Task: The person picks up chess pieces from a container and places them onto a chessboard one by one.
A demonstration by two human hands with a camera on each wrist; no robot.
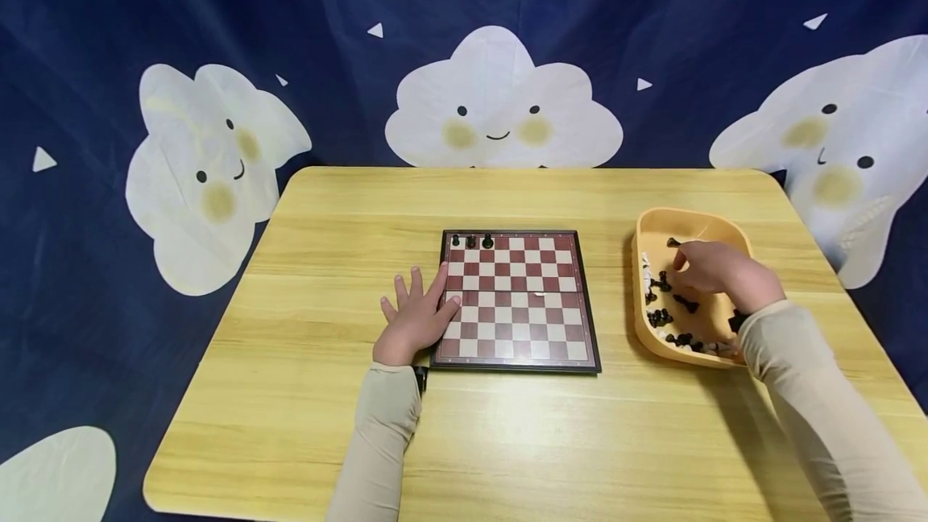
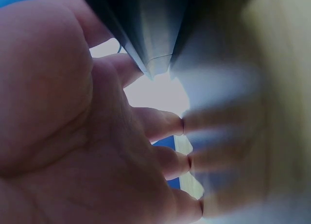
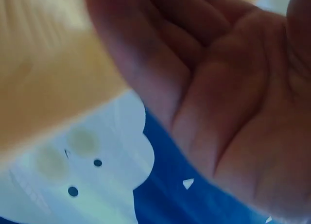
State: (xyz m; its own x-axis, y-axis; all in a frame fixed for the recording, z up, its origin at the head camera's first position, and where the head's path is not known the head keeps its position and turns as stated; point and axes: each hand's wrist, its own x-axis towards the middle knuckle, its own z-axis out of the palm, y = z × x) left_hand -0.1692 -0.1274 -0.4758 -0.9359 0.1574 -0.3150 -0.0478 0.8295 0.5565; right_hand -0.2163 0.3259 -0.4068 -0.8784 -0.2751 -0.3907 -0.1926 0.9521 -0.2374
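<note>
Leftmost, the person's left hand [image 1: 413, 325] lay with its fingers spread, gripping nothing, against the left edge of the chessboard [image 1: 518, 321], its thumb reaching over the border. That contact looked like the first hazard: a sideways shove from the palm could have slid the board across the table [image 1: 312, 288] or skewed it. Just beyond the fingers, three black chess pieces [image 1: 471, 241] stood upright side by side along the far row, starting at the left corner, and being small they seemed easy to topple if the board jolted or a fingertip swept them. Farther right, well apart from the board, the orange tray [image 1: 640, 308] held loose black and white pieces, many lying along its left and near walls. The right hand [image 1: 725, 272] dipped into it with bent fingers, near a dark piece; whether they pinched anything could not be told, since the hand hid its own tips. A blind pinch there might have caught a neighbouring piece or let one slip. The right sleeve [image 1: 786, 345] crossed the tray's near right side, so a careless lift could perhaps have snagged the rim and tipped the contents.
</note>
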